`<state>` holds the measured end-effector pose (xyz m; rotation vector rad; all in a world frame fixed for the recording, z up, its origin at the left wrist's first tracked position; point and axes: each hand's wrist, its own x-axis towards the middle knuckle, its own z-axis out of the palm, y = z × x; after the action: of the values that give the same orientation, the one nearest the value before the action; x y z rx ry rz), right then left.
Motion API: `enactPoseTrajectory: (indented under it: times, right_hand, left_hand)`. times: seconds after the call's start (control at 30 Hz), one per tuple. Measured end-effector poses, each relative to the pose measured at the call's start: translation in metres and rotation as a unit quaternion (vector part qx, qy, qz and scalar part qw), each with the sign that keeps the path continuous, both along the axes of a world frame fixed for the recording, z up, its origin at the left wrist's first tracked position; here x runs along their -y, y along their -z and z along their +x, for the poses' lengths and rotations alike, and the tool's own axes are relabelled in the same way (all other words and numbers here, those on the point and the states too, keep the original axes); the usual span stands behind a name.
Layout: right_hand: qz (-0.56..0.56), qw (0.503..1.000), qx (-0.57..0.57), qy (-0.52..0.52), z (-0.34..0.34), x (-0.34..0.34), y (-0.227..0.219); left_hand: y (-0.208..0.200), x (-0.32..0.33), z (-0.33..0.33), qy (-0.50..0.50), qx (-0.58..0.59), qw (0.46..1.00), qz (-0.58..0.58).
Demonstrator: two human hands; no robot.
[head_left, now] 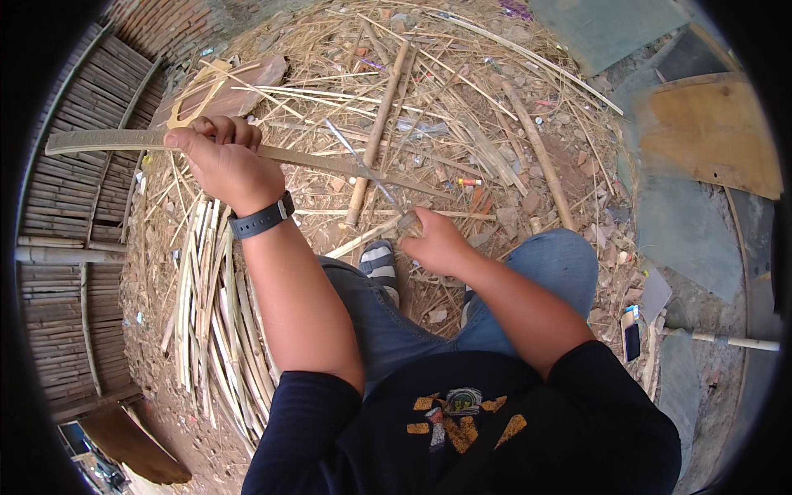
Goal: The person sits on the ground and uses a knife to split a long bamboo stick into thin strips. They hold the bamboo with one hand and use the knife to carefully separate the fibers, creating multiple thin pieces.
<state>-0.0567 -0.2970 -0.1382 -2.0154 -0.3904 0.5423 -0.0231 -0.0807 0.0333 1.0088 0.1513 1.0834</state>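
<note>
L hand (235, 169) is closed around long, flat, pale-brown bamboo strip (305, 160), held above ground; R hand (437, 243) grips thin grey metal blade (347, 147) w/ short handle — hands are apart, blade crosses strip. Beside L forearm lies bundle of pale split-bamboo sticks (214, 297).

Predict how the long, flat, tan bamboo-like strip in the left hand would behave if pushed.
The strip would probably be springy rather than floppy: it reaches past both sides of the left hand with only a gentle bend. It may be light for its length, being slim. Its flat shape should resist rolling.
</note>
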Motion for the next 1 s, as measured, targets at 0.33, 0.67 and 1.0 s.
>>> enactPoseTrajectory:
  times: [0.33, 0.67, 1.0]
  right_hand:
    - [-0.030, 0.999, 0.036, 0.026, 0.012, -0.014, 0.032]
    - [-0.041, 0.995, 0.050, 0.074, 0.034, -0.007, 0.059]
    - [-0.055, 0.998, -0.012, 0.026, 0.033, -0.007, 0.031]
  left_hand:
    - [0.002, -0.016, -0.008, -0.083, -0.023, 0.996, -0.003]
    - [0.005, -0.004, 0.006, -0.093, -0.005, 0.996, -0.003]
    - [0.011, 0.000, 0.005, -0.096, 0.011, 0.995, 0.029]
